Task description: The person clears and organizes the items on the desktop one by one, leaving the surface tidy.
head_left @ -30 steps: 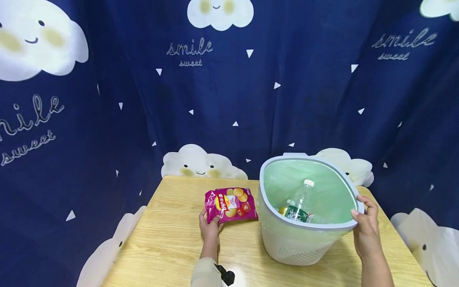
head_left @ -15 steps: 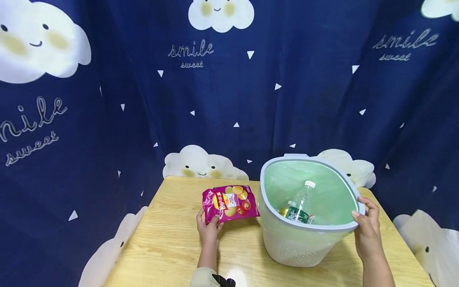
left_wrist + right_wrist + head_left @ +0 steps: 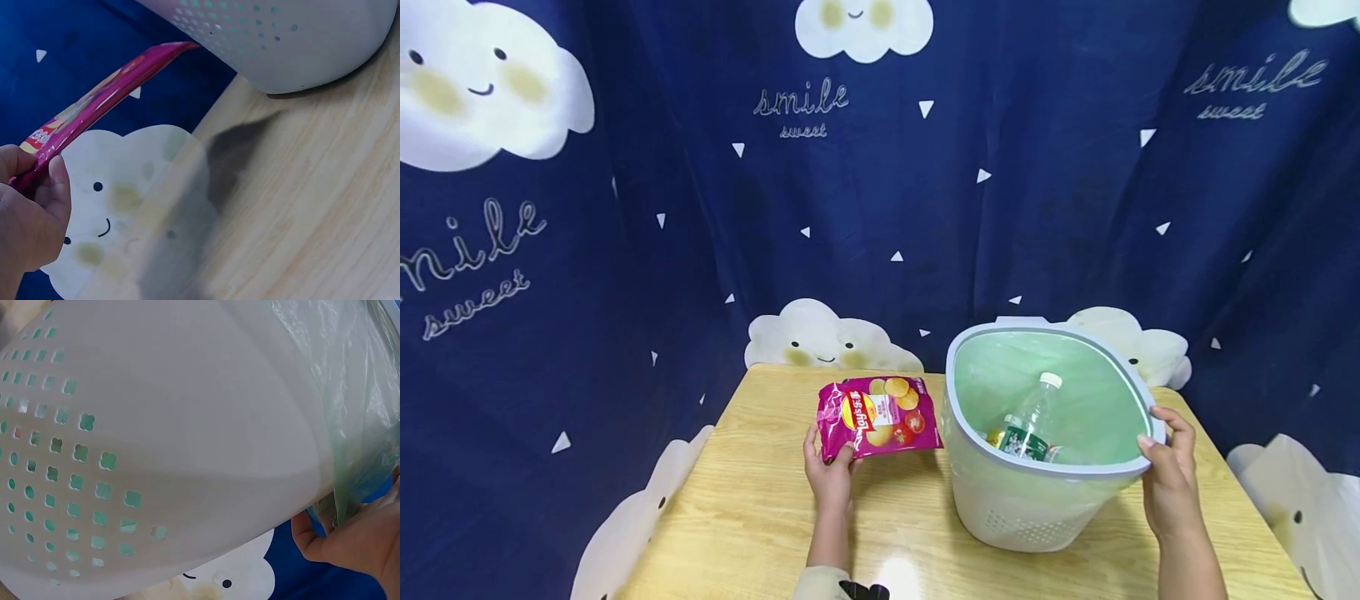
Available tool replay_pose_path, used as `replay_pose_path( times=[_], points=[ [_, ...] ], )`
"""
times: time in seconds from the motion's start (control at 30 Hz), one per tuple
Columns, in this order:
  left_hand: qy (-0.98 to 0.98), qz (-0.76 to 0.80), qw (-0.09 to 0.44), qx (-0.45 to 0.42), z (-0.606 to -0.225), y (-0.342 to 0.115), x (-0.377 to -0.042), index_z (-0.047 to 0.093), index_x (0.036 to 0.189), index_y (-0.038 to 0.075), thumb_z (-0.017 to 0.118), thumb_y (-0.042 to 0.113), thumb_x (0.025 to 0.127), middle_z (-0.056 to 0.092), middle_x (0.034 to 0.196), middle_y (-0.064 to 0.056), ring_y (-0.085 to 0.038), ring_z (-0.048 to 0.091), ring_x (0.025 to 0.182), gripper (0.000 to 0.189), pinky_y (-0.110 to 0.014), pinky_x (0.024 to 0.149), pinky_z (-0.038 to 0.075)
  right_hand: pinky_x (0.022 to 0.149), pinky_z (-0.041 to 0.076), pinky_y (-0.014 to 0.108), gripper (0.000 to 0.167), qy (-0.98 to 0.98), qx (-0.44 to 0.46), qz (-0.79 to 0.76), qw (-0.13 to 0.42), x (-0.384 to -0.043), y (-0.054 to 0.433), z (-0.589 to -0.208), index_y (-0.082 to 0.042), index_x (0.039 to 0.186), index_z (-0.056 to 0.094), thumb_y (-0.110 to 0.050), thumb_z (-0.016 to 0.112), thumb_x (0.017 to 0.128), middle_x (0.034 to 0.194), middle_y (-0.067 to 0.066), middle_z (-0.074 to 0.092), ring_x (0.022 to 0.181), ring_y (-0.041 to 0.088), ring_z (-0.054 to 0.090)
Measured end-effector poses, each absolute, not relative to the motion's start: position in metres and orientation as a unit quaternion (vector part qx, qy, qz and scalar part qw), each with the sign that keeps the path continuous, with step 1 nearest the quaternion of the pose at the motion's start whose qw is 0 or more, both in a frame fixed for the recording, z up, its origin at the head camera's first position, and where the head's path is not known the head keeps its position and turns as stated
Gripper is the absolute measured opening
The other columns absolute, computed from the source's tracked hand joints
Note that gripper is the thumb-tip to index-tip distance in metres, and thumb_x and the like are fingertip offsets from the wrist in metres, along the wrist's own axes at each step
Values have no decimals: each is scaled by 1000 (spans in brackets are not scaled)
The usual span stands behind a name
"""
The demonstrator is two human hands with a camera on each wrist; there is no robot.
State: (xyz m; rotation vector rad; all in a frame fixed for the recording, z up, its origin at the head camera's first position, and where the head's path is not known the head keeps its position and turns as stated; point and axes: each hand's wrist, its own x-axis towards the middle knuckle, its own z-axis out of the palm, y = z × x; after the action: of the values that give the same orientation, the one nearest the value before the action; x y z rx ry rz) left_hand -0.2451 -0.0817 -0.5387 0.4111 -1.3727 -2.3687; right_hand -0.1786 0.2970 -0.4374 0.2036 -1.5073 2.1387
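Note:
My left hand [image 3: 829, 481] pinches the near left corner of a magenta bag of potato chips [image 3: 880, 417]. In the left wrist view the chip bag [image 3: 106, 100] is seen edge-on, raised over the table with its shadow below. My right hand [image 3: 1174, 483] grips the right side of the blue-grey rim of a white trash can [image 3: 1030, 521], thumb over the rim. A green plastic liner [image 3: 1000, 367] covers the can's inside and folds over the rim. Within lies a clear plastic bottle [image 3: 1036, 412] with a white cap and green label, beside a small yellow item [image 3: 996, 436].
The trash can stands on a light wooden table [image 3: 737, 500], its perforated wall [image 3: 69, 462] facing the wrist cameras. Behind the table hangs a dark blue curtain [image 3: 880, 183] with white clouds and triangles. The chip bag's right end is close to the can.
My left hand has lifted the chip bag slightly and shifted it a little to the left. My right hand keeps its grip on the trash can's rim.

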Motion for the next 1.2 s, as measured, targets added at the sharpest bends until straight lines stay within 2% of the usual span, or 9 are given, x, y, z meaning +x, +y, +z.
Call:
replay_pose_path(
  times=[0.23, 0.43, 0.67, 0.97, 1.2],
  points=[
    [-491, -837, 195, 141, -525, -82, -241, 32, 143, 24, 55, -14, 82, 50, 119, -22, -25, 62, 82, 76, -41, 69, 54, 69, 44, 20, 35, -551, 66, 791, 257, -179, 296, -437, -16, 118, 45, 2, 36, 89, 111, 11, 41, 82, 11, 55],
    [-489, -840, 200, 123, -511, -84, -238, 34, 139, 21, 57, -11, 83, 53, 117, -21, -25, 63, 82, 68, -31, 62, 54, 69, 44, 20, 35, -548, 66, 793, 257, -179, 295, -438, -17, 118, 45, 1, 36, 89, 109, 10, 43, 81, 11, 55],
    [-485, -845, 201, 102, -494, -88, -236, 36, 123, 10, 59, -10, 83, 57, 110, -19, -22, 64, 78, 50, -32, 62, 54, 69, 44, 20, 35, -548, 71, 793, 257, -179, 295, -437, -16, 118, 45, 2, 36, 89, 108, 10, 44, 81, 11, 56],
    [-483, -844, 215, 90, -479, -96, -238, 44, 110, 9, 58, -7, 84, 62, 102, -14, -22, 66, 74, 34, -36, 65, 54, 69, 44, 20, 35, -542, 70, 797, 255, -179, 297, -437, -17, 119, 46, 1, 36, 90, 108, 8, 45, 82, 11, 55],
    [-484, -842, 224, 78, -473, -100, -238, 50, 101, 2, 56, -7, 84, 65, 95, -15, -22, 67, 74, 20, -35, 61, 54, 69, 44, 20, 35, -543, 72, 797, 254, -180, 296, -438, -17, 119, 46, 1, 37, 90, 108, 8, 46, 82, 10, 55]
  ],
)
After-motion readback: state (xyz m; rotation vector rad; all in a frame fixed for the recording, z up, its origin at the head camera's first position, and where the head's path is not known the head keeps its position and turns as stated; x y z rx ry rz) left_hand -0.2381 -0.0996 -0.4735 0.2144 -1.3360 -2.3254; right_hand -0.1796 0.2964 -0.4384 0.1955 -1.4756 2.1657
